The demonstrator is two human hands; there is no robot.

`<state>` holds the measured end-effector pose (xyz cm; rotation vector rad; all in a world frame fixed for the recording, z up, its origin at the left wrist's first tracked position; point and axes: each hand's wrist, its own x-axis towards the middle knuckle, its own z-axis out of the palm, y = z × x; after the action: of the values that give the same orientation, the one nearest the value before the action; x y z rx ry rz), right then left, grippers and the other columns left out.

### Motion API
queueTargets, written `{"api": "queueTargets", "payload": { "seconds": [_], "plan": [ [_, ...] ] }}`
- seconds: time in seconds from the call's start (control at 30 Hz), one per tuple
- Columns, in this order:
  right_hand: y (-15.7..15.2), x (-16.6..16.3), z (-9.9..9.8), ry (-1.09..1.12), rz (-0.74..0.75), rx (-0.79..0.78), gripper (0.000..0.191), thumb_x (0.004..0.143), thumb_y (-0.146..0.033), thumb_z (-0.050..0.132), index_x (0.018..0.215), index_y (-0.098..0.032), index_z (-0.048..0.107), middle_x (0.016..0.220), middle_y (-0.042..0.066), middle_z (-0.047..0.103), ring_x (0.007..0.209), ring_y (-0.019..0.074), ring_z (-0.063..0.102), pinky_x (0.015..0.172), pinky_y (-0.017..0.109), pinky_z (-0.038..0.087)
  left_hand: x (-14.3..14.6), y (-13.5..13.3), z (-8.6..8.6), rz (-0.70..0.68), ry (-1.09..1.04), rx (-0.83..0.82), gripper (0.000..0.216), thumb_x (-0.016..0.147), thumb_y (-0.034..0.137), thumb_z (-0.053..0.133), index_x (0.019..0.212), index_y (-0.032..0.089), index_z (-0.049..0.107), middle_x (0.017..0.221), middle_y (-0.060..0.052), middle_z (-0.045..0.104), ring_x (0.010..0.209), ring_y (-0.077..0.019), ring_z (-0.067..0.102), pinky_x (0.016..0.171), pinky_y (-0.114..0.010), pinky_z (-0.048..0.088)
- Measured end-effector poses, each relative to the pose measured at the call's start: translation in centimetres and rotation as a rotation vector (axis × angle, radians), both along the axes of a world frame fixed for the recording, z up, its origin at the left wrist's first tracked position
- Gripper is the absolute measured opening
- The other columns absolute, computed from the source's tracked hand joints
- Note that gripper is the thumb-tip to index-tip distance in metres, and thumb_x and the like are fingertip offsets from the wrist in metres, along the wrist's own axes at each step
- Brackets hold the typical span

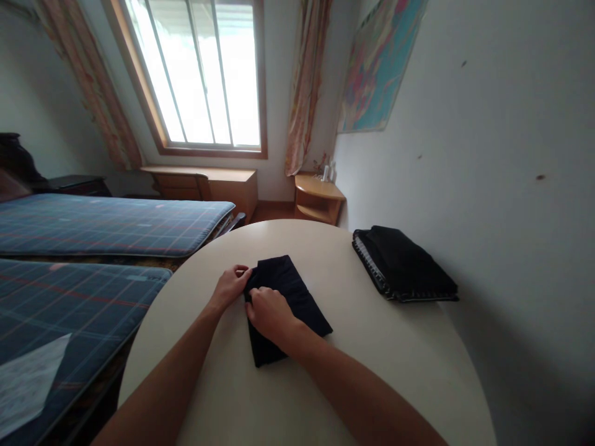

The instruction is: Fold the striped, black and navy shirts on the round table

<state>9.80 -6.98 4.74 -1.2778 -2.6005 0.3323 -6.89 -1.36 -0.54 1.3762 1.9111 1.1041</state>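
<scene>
A folded dark navy cloth (pixel 297 294) lies flat on a round cream table (pixel 372 371), turned at a slant. My left hand (pixel 231 286) is at its upper left corner, fingers and thumb closed on the edge. Just below and to the right, my right hand (pixel 272 311) rests over the cloth's left side, its fingers curled and pinching that same edge. My right wrist and forearm cover part of the lower right of the cloth. What kind of garment it is cannot be made out.
A stack of folded black cloths (pixel 402 263) sits at the table's right, near the white wall (pixel 488 155). To the left are beds with blue plaid mattresses (pixel 116 226), and a paper sheet (pixel 32 384) lies on the nearer one. Beyond stand a desk (pixel 232 176) and corner shelf (pixel 318 186).
</scene>
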Motion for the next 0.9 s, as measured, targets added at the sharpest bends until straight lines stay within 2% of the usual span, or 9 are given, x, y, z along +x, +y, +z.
{"api": "queueTargets", "payload": {
  "seconds": [0.1,0.17,0.3,0.4,0.53,0.63,0.73,0.83,0.9],
  "plan": [
    [1.0,1.7,0.1,0.04,0.16,0.01,0.027,0.097,-0.024,0.044,0.104,-0.017,0.069,0.103,0.01,0.071,0.098,0.0222,0.067,0.089,0.033,0.049,0.2,-0.1,0.1,-0.001,0.065,0.017,0.035,0.082,0.038,0.061,0.104,0.012,0.068,0.092,-0.012,0.075,0.083,-0.0226,0.07,0.073,-0.029,0.052],
    [1.5,2.9,0.1,0.073,0.219,0.052,0.029,0.098,-0.028,0.046,0.116,-0.019,0.067,0.116,0.009,0.068,0.111,0.022,0.062,0.099,0.034,0.044,0.5,-0.2,0.2,0.002,0.104,0.038,0.035,0.084,0.037,0.059,0.107,0.012,0.068,0.101,-0.013,0.073,0.088,-0.0225,0.07,0.08,-0.03,0.052],
    [1.8,4.2,-1.5,0.081,0.202,0.079,0.054,0.098,-0.052,0.043,0.144,-0.025,0.048,0.154,0.007,0.04,0.145,0.0293,0.027,0.119,0.05,0.018,1.4,-0.7,0.3,-0.021,0.287,0.156,0.038,0.087,0.035,0.057,0.117,0.014,0.066,0.117,-0.013,0.068,0.105,-0.0251,0.065,0.097,-0.037,0.048],
    [1.8,4.2,-3.1,0.066,0.169,0.035,0.059,0.099,-0.057,0.036,0.148,-0.025,0.043,0.159,0.005,0.031,0.149,0.0317,0.016,0.12,0.054,0.009,2.1,-1.0,-0.2,-0.112,0.436,0.265,0.04,0.089,0.033,0.055,0.124,0.015,0.064,0.123,-0.012,0.065,0.115,-0.0255,0.059,0.105,-0.039,0.043],
    [2.0,4.0,-3.7,0.144,0.166,0.027,0.048,0.1,-0.045,0.042,0.14,-0.021,0.052,0.155,0.006,0.039,0.148,0.0286,0.021,0.12,0.05,0.012,2.5,-1.0,-1.4,-0.16,0.476,0.253,0.045,0.092,0.031,0.05,0.134,0.014,0.057,0.129,-0.012,0.063,0.12,-0.0259,0.055,0.108,-0.041,0.041],
    [2.7,4.4,-3.1,0.248,0.117,0.011,0.037,0.097,-0.03,0.046,0.129,-0.016,0.059,0.145,0.008,0.051,0.142,0.0222,0.034,0.119,0.039,0.021,2.6,-1.0,-1.9,-0.171,0.522,0.242,0.049,0.095,0.03,0.046,0.141,0.013,0.05,0.133,-0.013,0.06,0.124,-0.0268,0.052,0.11,-0.042,0.038],
    [3.6,5.5,-2.4,0.271,-0.055,0.049,0.034,0.095,-0.026,0.049,0.124,-0.015,0.062,0.139,0.01,0.056,0.132,0.0208,0.045,0.113,0.035,0.031,2.7,-1.1,-2.0,-0.191,0.562,0.23,0.05,0.097,0.03,0.041,0.143,0.013,0.048,0.137,-0.012,0.058,0.126,-0.0273,0.05,0.112,-0.042,0.036],
    [4.6,6.9,-1.7,0.153,-0.257,0.059,0.038,0.095,-0.035,0.049,0.126,-0.016,0.06,0.133,0.012,0.059,0.123,0.0247,0.052,0.105,0.039,0.039,3.0,-1.3,-1.7,-0.175,0.568,0.228,0.049,0.097,0.03,0.04,0.142,0.013,0.048,0.136,-0.011,0.058,0.127,-0.027,0.049,0.113,-0.041,0.035],
    [5.3,7.9,-1.2,0.052,-0.367,0.008,0.043,0.096,-0.042,0.048,0.125,-0.014,0.06,0.126,0.015,0.063,0.117,0.0267,0.057,0.1,0.04,0.043,3.4,-1.3,-1.6,-0.17,0.557,0.231,0.048,0.097,0.029,0.04,0.141,0.013,0.049,0.135,-0.012,0.059,0.127,-0.0267,0.05,0.113,-0.041,0.035]
  ]
}}
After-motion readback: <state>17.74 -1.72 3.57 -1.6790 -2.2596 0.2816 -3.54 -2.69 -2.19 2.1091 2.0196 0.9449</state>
